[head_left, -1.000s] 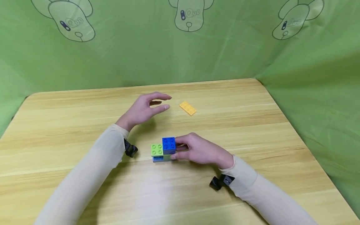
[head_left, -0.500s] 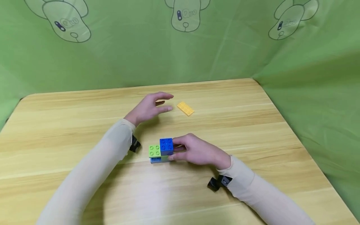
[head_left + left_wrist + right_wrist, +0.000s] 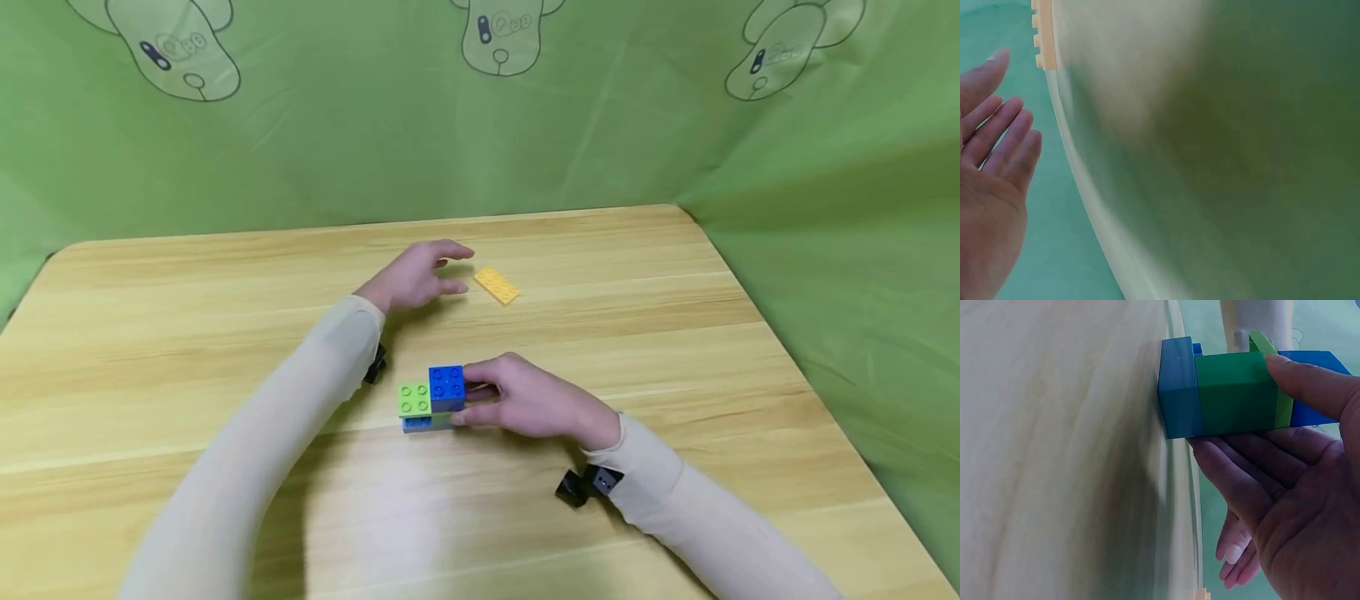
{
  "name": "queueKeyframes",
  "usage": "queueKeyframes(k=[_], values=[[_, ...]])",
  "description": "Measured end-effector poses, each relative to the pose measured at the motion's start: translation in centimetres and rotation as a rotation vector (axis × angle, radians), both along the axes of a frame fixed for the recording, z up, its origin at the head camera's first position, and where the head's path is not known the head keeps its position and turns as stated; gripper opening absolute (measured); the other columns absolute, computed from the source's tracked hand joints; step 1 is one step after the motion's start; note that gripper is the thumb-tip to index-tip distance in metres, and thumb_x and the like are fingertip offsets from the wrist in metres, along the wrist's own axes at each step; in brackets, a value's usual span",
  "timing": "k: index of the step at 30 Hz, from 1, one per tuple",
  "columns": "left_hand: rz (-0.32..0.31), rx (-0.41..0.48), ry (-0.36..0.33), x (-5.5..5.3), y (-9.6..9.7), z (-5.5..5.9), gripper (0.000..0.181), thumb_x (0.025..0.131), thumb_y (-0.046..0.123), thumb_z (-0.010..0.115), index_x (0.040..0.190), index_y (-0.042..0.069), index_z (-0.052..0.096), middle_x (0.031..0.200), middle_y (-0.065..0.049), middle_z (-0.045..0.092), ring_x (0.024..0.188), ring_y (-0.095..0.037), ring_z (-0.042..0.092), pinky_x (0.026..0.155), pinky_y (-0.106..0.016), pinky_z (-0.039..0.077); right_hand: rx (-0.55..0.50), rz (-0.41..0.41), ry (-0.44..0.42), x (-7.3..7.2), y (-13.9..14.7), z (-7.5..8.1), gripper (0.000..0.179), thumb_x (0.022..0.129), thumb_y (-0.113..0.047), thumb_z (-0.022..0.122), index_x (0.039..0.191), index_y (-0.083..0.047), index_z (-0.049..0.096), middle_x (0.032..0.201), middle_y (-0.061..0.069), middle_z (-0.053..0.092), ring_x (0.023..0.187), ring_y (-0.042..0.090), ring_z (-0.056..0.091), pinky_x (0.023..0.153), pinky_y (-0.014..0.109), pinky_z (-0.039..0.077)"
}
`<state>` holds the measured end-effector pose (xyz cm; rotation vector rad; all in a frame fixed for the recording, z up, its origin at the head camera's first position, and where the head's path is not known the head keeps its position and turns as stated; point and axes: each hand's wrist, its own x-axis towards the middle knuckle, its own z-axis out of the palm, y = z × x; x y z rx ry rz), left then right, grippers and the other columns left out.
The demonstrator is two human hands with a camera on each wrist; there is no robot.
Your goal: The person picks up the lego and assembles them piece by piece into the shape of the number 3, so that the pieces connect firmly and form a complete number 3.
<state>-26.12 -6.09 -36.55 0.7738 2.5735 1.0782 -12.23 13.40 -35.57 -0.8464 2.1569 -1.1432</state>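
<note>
My right hand (image 3: 536, 398) grips the right side of a small stack of toy building bricks, thumb on the near face and fingers behind. From bottom to top, the right wrist view shows a light blue brick (image 3: 1179, 387), a dark green brick (image 3: 1238, 392), a thin lime green plate (image 3: 1284, 407) and a dark blue brick (image 3: 447, 382). The lime plate juts out to the left beneath the dark blue brick. Farther back, my left hand (image 3: 412, 277) holds nothing, its thumb and fingers spread apart just left of a flat yellow-orange building plate (image 3: 497, 285).
The bricks stand on a wood-grain table (image 3: 637, 333). A green cloth (image 3: 360, 142) with printed cartoon heads hangs behind the table and along its right side. Small black devices (image 3: 588, 485) are strapped at the wrists.
My left hand has moved right and slightly away, closer to the yellow-orange plate. The right hand keeps its grip on the brick stack, which stays in place.
</note>
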Motion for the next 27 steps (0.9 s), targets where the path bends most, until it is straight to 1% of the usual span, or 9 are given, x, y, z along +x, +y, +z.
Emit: queueKeyframes(k=[4, 7, 10, 14, 18, 20, 24, 27], values=[[-0.045, -0.070, 0.017, -0.6, 0.9, 0.5, 0.057, 0.094, 0.020, 0.069, 0.145, 0.008, 0.047, 0.150, -0.008, 0.043, 0.136, -0.027, 0.039, 0.113, -0.036, 0.030, 0.023, 0.006, 0.038, -0.1, 0.1, 0.1, 0.030, 0.092, -0.021, 0.072, 0.118, -0.008, 0.068, 0.106, -0.010, 0.070, 0.097, 0.007, 0.065, 0.087, 0.028, 0.053], [-0.085, -0.109, 0.041, -1.0, 1.7, 0.6, 0.059, 0.093, 0.019, 0.070, 0.145, 0.006, 0.046, 0.150, -0.010, 0.042, 0.139, -0.027, 0.035, 0.115, -0.036, 0.025, 0.038, 0.011, 0.073, -0.2, 0.2, 0.0, 0.028, 0.092, -0.023, 0.072, 0.116, -0.010, 0.069, 0.103, -0.012, 0.069, 0.092, 0.007, 0.065, 0.084, 0.029, 0.053], [-0.102, -0.130, 0.050, -1.2, 2.2, 0.4, 0.058, 0.091, 0.017, 0.072, 0.143, 0.004, 0.048, 0.148, -0.011, 0.044, 0.140, -0.026, 0.033, 0.116, -0.035, 0.022, 0.031, 0.010, 0.073, -0.2, 0.2, 0.0, 0.027, 0.092, -0.021, 0.072, 0.115, -0.010, 0.069, 0.103, -0.011, 0.070, 0.092, 0.008, 0.065, 0.084, 0.029, 0.054], [-0.087, -0.143, 0.019, -1.1, 2.7, 0.1, 0.059, 0.090, 0.016, 0.074, 0.142, 0.005, 0.050, 0.148, -0.009, 0.045, 0.139, -0.026, 0.034, 0.116, -0.036, 0.023, 0.015, 0.017, 0.048, 0.0, 0.0, -0.1, 0.028, 0.092, -0.020, 0.071, 0.117, -0.007, 0.068, 0.106, -0.008, 0.069, 0.095, 0.008, 0.065, 0.086, 0.028, 0.054], [-0.075, -0.163, -0.005, -0.9, 2.9, 0.0, 0.062, 0.089, 0.019, 0.075, 0.144, 0.008, 0.049, 0.150, -0.007, 0.043, 0.141, -0.025, 0.031, 0.116, -0.037, 0.022, 0.010, 0.015, 0.015, 0.2, 0.0, -0.2, 0.030, 0.093, -0.020, 0.071, 0.119, -0.006, 0.067, 0.109, -0.006, 0.069, 0.100, 0.007, 0.065, 0.087, 0.026, 0.053], [-0.075, -0.174, 0.001, -1.0, 3.1, 0.0, 0.062, 0.089, 0.020, 0.075, 0.144, 0.009, 0.049, 0.150, -0.006, 0.042, 0.141, -0.025, 0.031, 0.116, -0.037, 0.021, 0.000, 0.011, 0.001, 0.3, 0.0, -0.3, 0.031, 0.092, -0.018, 0.071, 0.120, -0.005, 0.066, 0.111, -0.005, 0.069, 0.103, 0.008, 0.064, 0.089, 0.026, 0.052], [-0.092, -0.188, 0.018, -1.5, 3.5, 0.1, 0.061, 0.088, 0.019, 0.076, 0.143, 0.009, 0.050, 0.148, -0.007, 0.045, 0.139, -0.025, 0.034, 0.116, -0.037, 0.023, -0.002, 0.010, 0.023, 0.2, 0.1, -0.3, 0.029, 0.092, -0.019, 0.071, 0.118, -0.006, 0.067, 0.109, -0.006, 0.069, 0.101, 0.007, 0.065, 0.089, 0.026, 0.052], [-0.106, -0.207, 0.028, -1.9, 3.9, 0.1, 0.060, 0.088, 0.016, 0.076, 0.142, 0.008, 0.052, 0.147, -0.008, 0.046, 0.138, -0.026, 0.035, 0.115, -0.036, 0.025, -0.010, 0.014, 0.023, 0.1, 0.1, -0.2, 0.030, 0.092, -0.019, 0.071, 0.119, -0.005, 0.067, 0.110, -0.005, 0.069, 0.102, 0.008, 0.065, 0.089, 0.026, 0.052]])
